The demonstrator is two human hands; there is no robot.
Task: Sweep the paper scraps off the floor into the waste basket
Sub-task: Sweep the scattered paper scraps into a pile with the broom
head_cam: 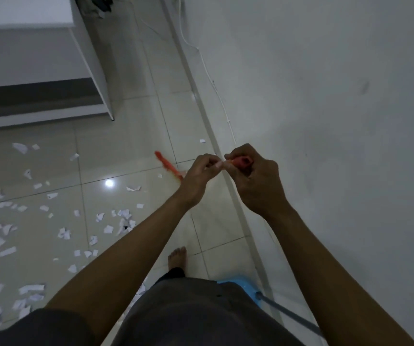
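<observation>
A smooth pale wall [326, 71] meets the glossy tiled floor [131, 136]; a thin white cable [208, 73] runs along the wall. Torn, crumpled white paper scraps [63, 233] litter the tiles at left. A blue plastic dustpan [238, 283] sits by the wall. The right hand [258, 181] grips the end of a blurred orange stick [168, 164], and the left hand [201, 176] pinches it.

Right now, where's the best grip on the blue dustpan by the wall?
Take the long grey handle, coming from above on the wall side: it sticks out clear of the blue dustpan, whose tray sits low on the floor and is partly hidden behind the person's clothing.
</observation>
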